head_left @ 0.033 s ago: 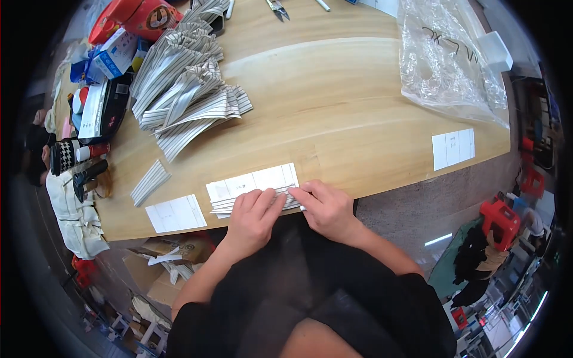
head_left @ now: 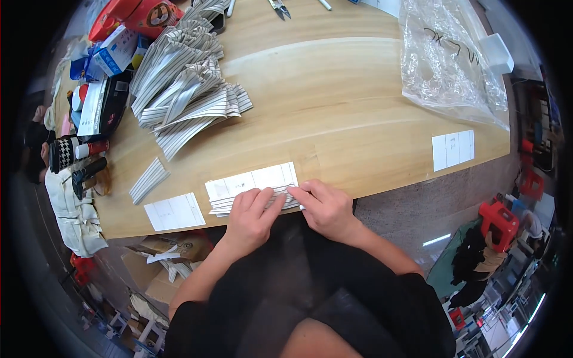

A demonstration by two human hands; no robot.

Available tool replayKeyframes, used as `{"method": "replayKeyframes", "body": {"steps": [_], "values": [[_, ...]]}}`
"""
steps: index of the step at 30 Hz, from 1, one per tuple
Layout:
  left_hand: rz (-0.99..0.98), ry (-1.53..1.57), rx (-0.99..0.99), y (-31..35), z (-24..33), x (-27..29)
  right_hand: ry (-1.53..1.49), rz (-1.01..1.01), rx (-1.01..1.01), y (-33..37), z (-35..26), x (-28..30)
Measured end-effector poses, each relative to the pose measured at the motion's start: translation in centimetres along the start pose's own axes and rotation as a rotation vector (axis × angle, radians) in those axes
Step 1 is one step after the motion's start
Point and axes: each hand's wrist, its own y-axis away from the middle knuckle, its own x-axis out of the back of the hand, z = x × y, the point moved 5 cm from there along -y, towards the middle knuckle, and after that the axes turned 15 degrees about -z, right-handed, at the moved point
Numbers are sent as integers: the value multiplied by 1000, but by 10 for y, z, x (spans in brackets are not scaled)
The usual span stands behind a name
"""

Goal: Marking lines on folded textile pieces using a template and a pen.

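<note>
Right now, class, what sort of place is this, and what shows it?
Probably a sewing workshop: striped fabric pieces lie heaped on a wooden table, snips lie toward its far edge, and the left hand and right hand touch a striped strip.

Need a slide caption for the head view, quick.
Left hand and right hand on striped fabric, a white card showing beyond it, on a wooden table.

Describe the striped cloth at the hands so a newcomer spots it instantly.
Find the wooden table, then the left hand and right hand at its near edge. The striped cloth lies partly under them, along a white card; unlike the striped heap and short striped strip, it is being touched.
</note>
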Motion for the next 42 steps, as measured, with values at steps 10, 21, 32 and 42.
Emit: {"method": "replayKeyframes", "body": {"steps": [10,21,32,42], "values": [[153,-59,-40,18,-13,-12,122,213,-58,17,-6,-8],[53,-146,-16,28,4,-13,389,324,-120,32,-20,-32],[295,-179,-39,24,6,-40,393,258,-35,21,-27,-23],[181,-269,44,20,15,-37,267,98,-98,10,-20,-11]]}}
